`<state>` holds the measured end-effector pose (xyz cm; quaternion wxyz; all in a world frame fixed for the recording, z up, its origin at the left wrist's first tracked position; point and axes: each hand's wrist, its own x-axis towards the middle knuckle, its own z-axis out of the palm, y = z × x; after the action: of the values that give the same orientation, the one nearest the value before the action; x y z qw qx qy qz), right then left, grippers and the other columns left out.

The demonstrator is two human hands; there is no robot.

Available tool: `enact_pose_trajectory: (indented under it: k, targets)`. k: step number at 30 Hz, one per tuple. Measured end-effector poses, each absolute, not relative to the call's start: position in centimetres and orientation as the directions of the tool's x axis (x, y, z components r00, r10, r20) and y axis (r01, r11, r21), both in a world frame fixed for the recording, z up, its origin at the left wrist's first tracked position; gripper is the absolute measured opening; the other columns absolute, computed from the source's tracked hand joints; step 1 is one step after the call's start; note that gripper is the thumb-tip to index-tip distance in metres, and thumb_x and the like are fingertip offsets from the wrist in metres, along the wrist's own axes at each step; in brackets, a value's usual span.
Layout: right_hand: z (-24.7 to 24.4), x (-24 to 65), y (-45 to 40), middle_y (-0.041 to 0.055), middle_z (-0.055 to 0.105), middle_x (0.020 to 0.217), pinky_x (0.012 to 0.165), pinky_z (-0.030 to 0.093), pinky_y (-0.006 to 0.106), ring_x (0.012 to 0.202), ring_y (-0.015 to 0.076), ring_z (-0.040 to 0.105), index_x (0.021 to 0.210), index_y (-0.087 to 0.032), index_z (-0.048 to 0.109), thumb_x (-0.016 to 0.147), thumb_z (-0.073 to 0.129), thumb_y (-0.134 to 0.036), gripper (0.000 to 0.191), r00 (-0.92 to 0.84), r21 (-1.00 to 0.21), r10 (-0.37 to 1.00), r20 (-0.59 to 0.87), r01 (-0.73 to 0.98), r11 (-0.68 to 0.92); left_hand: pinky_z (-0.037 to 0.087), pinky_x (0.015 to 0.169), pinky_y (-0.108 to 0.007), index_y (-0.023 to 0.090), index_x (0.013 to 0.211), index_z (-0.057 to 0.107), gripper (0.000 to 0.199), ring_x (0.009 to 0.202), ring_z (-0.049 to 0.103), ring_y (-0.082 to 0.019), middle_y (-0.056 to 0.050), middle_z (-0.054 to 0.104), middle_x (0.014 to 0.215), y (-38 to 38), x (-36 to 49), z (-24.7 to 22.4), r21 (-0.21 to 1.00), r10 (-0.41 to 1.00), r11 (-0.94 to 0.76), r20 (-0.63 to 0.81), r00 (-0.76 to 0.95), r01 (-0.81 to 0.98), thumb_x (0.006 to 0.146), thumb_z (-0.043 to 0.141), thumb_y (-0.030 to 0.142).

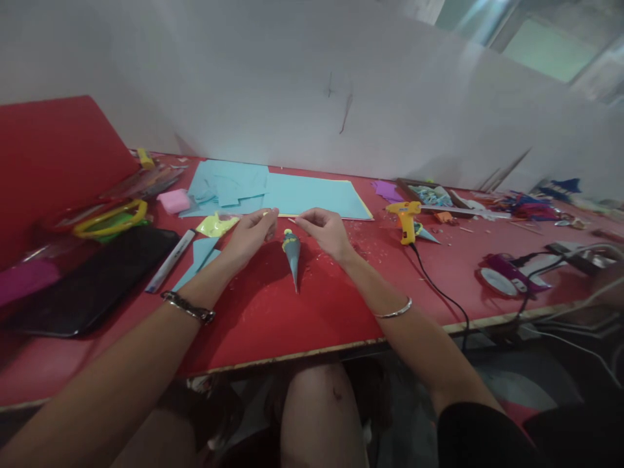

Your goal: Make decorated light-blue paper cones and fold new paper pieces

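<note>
Tabletop red; cone grey-blue w/ yel. trim; paper sheets lt. blue; glue gun yel., cord blk; marker wht w/ blue end; paper scraps purple; wall lt. grey.

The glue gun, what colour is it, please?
The glue gun is yellow, shown in the head view.

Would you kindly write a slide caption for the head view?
Left hand and right hand at a red table beside a cone, blue paper behind, glue gun to the right.
</note>
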<state>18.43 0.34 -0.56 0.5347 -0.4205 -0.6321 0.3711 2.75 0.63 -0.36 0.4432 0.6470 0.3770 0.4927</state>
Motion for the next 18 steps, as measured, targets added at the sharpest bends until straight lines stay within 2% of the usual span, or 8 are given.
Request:
enact_pose_trajectory:
  k: [4, 8, 11, 14, 18]
  targets:
    - [-0.62, 18.49, 0.53, -0.0012, 0.058, 0.064, 0.058, 0.043, 0.023, 0.055, 0.0073, 0.05, 0.075, -0.017, 0.062, 0.071, 0.055, -0.03, 0.015, -0.084, -0.933, 0.939, 0.333, 0.116, 0.341, 0.027, 0.045, -0.024, 0.019, 0.053, 0.031, 0.034, 0.045, 0.03, -0.008, 0.004, 0.03, 0.05, 0.98, 2.81, -0.54, 0.962, 0.931, -0.268, 0.271, 0.245, -0.047, 0.082, 0.037, 0.036]
    - [-0.51, 18.54, 0.41, -0.0014, 0.054, 0.057, 0.055, 0.042, 0.023, 0.051, 0.007, 0.048, 0.065, -0.016, 0.059, 0.076, 0.048, -0.037, 0.027, -0.079, -0.932, 0.94, 0.333, 0.121, 0.341, 0.029, 0.047, -0.023, 0.019, 0.054, 0.038, 0.034, 0.046, 0.033, -0.008, 0.003, 0.034, 0.05, 1.1, 2.7, -0.66, 0.965, 0.936, -0.263, 0.251, 0.247, 0.015, 0.083, 0.035, 0.037]
    - [-0.53, 18.54, 0.32, -0.0022, 0.054, 0.056, 0.055, 0.042, 0.023, 0.052, 0.0074, 0.048, 0.062, -0.016, 0.057, 0.071, 0.056, -0.037, 0.022, -0.09, -0.92, 0.93, 0.355, 0.142, 0.365, 0.029, 0.046, -0.023, 0.019, 0.056, 0.043, 0.033, 0.047, 0.034, -0.008, 0.003, 0.037, 0.051, 1.02, 2.64, -0.65, 0.961, 0.939, -0.271, 0.252, 0.235, 0.049, 0.082, 0.035, 0.036]
    - [-0.74, 18.55, 0.48, -0.0007, 0.061, 0.067, 0.064, 0.046, 0.025, 0.063, 0.0097, 0.055, 0.071, -0.017, 0.059, 0.067, 0.061, -0.031, 0.014, -0.094, -0.919, 0.929, 0.357, 0.142, 0.368, 0.03, 0.046, -0.022, 0.02, 0.067, 0.051, 0.024, 0.048, 0.035, -0.009, 0.003, 0.037, 0.055, 0.9, 2.64, -0.63, 0.958, 0.935, -0.287, 0.274, 0.227, 0.023, 0.081, 0.038, 0.034]
    - [-1.0, 18.6, 0.87, 0.0014, 0.064, 0.076, 0.075, 0.048, 0.028, 0.073, 0.011, 0.059, 0.08, -0.018, 0.061, 0.072, 0.054, -0.026, 0.013, -0.079, -0.945, 0.953, 0.294, 0.126, 0.302, 0.031, 0.047, -0.021, 0.023, 0.084, 0.055, 0.016, 0.049, 0.037, -0.009, 0.004, 0.037, 0.056, 0.87, 2.61, -0.7, 0.957, 0.934, -0.291, 0.284, 0.217, 0.003, 0.079, 0.042, 0.03]
